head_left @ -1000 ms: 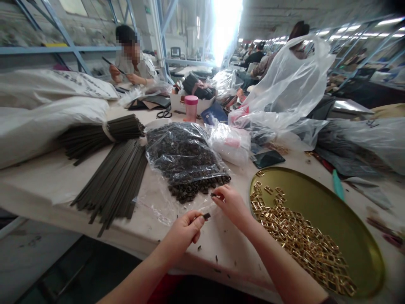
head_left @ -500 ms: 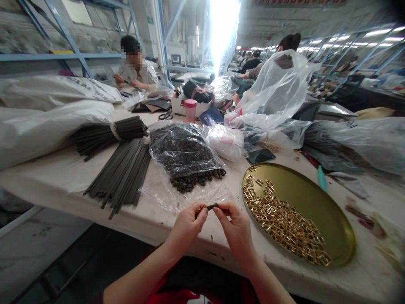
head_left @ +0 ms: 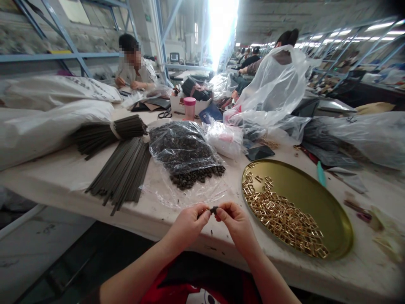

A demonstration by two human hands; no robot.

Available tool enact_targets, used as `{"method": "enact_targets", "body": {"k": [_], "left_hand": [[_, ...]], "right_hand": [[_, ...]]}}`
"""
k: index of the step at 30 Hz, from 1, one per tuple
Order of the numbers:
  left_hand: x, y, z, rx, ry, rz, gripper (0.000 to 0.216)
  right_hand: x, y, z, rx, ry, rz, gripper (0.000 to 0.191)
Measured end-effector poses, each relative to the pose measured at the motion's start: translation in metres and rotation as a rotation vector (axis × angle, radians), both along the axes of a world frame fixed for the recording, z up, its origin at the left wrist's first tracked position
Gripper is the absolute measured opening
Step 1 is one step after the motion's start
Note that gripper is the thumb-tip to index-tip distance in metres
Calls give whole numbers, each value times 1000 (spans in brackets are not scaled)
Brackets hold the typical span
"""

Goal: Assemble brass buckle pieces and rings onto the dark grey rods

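Close to the table's front edge, my left hand [head_left: 193, 219] and my right hand [head_left: 232, 217] meet, both closed in a pinch. Between their fingertips is a short dark strip [head_left: 214, 210], bent or folded, with its ends covered by fingers. A small gold glint shows by the left fingertips, too little to identify. Just beyond my hands, a clear plastic bag [head_left: 177, 141] lies with many small dark loops [head_left: 190, 178] spilling from its mouth. To the right, a round gold tray [head_left: 311, 185] holds a heap of small gold rectangular buckles [head_left: 281, 215].
Long dark strips [head_left: 123, 173] lie loose at left, below a tied bundle [head_left: 126, 128]. A phone [head_left: 260, 153], a pink-lidded cup [head_left: 189, 109], scissors [head_left: 165, 114] and a teal tool [head_left: 321, 174] are farther back. A co-worker [head_left: 136, 67] sits across the table.
My right fingers have curled closer round the dark strip, which now looks bent rather than straight. My hands stay almost in place; the view has shifted slightly.
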State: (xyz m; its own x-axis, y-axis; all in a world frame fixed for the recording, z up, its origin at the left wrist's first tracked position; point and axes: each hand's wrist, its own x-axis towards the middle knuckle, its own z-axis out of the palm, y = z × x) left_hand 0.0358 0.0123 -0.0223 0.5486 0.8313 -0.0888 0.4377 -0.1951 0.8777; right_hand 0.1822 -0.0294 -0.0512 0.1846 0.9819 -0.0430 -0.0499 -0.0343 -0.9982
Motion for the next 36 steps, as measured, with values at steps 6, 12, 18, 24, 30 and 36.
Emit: {"method": "enact_targets", "body": {"k": [6, 12, 18, 24, 30, 36], "left_hand": [[5, 0, -6, -19, -18, 7, 24], [2, -3, -9, -142, -43, 90, 41], [0, -10, -4, -76, -22, 34, 42], [-1, -11, -9, -60, 5, 14, 46], [-4, -3, -7, -121, 13, 28, 40], [-3, -4, -6, -19, 115, 59, 22]], "right_hand": [[0, 3, 3, 3, 37, 13, 15], [-5, 0, 10, -1, -21, 4, 13], [-14, -1, 11, 124, -274, -19, 8], [-10, -1, 8, 139, -346, 17, 11], [-8, -5, 4, 93, -368, -153, 11], [-6, -8, 0, 224, -625, -206, 8]]}}
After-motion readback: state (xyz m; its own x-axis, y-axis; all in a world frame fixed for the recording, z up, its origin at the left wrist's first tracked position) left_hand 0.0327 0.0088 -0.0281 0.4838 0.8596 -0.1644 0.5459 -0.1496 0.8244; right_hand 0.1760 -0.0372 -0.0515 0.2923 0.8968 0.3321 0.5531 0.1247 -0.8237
